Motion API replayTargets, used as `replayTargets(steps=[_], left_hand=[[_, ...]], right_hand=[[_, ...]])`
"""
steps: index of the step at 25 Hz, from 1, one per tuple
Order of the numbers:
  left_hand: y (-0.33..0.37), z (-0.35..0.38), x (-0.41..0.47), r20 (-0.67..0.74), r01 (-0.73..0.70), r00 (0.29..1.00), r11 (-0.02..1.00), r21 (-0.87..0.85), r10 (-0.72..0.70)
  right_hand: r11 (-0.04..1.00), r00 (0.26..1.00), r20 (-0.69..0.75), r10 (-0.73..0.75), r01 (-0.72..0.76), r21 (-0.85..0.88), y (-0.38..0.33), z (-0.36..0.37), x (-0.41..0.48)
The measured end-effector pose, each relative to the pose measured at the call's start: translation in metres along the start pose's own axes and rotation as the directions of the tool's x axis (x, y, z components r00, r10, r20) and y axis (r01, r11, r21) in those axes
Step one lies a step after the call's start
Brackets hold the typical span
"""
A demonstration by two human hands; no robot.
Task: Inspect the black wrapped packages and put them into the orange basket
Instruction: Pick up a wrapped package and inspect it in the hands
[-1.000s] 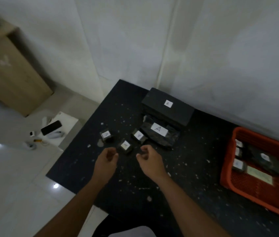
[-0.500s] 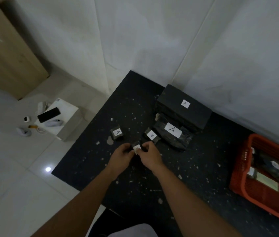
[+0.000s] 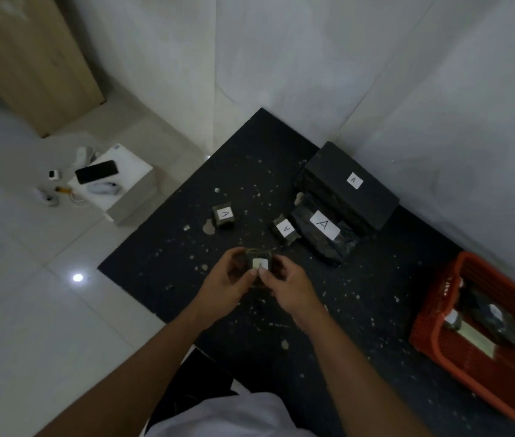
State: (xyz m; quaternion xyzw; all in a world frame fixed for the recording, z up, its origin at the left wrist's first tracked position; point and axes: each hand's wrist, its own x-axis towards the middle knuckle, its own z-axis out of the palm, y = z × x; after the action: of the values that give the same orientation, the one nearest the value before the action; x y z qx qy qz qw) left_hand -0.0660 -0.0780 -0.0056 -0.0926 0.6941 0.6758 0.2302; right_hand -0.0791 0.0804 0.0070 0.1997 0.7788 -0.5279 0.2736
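Both hands point(image 3: 261, 283) pinch a small crinkly-wrapped cube point(image 3: 259, 263).

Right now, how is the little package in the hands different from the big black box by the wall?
The small package is tiny and held up between both hands, left hand and right hand; the big box is long and lies on the table. The small package sits near the person; the big box lies against the wall. Both are black with a white label.
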Motion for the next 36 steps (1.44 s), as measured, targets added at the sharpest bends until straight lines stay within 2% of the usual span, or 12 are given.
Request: replayTargets(steps=[3,7,10,13,16,18,20,22,26,32,36], left_hand=[[0.012,0.019,-0.016,0.040,-0.050,0.998,0.994,0.099,0.046],[0.033,0.053,-0.033,0.176,-0.079,0.983,0.990,0.117,0.058],[0.048,0.092,-0.040,0.222,-0.126,0.972,0.973,0.191,0.082],[0.050,0.141,-0.041,0.264,-0.220,0.958,0.883,0.415,0.114],[0.047,0.194,-0.050,0.345,-0.266,0.934,0.824,0.500,0.092],[0.047,0.222,-0.053,0.366,-0.262,0.927,0.841,0.473,0.082],[0.049,0.246,-0.056,0.395,-0.268,0.914,0.869,0.415,0.093],[0.050,0.264,-0.060,0.464,-0.279,0.882,0.884,0.376,0.081],[0.047,0.295,-0.072,0.612,-0.302,0.791,0.882,0.362,0.020],[0.037,0.331,-0.083,0.629,-0.365,0.774,0.862,0.352,0.071],[0.035,0.349,-0.086,0.582,-0.259,0.813,0.908,0.328,0.021]], right_hand=[[0.999,0.999,0.004,-0.045,0.045,0.013,0.007,-0.017,-0.026],[0.982,0.999,0.018,-0.033,0.029,0.188,0.018,-0.061,-0.059],[0.991,0.984,-0.125,-0.125,0.129,0.023,0.035,-0.094,-0.082],[0.974,0.950,-0.226,-0.217,0.195,-0.116,0.061,-0.116,-0.109],[0.984,0.932,-0.316,-0.178,0.175,-0.039,0.092,-0.144,-0.135],[0.982,0.958,-0.265,-0.114,0.148,0.113,0.112,-0.169,-0.151],[0.948,0.965,-0.193,-0.178,0.220,0.228,0.137,-0.193,-0.168],[0.930,0.947,-0.197,-0.252,0.293,0.220,0.158,-0.213,-0.183],[0.921,0.927,-0.252,-0.277,0.330,0.205,0.189,-0.236,-0.200],[0.914,0.893,-0.330,-0.308,0.373,0.157,0.221,-0.255,-0.209],[0.886,0.910,-0.321,-0.263,0.359,0.292,0.231,-0.273,-0.215]])
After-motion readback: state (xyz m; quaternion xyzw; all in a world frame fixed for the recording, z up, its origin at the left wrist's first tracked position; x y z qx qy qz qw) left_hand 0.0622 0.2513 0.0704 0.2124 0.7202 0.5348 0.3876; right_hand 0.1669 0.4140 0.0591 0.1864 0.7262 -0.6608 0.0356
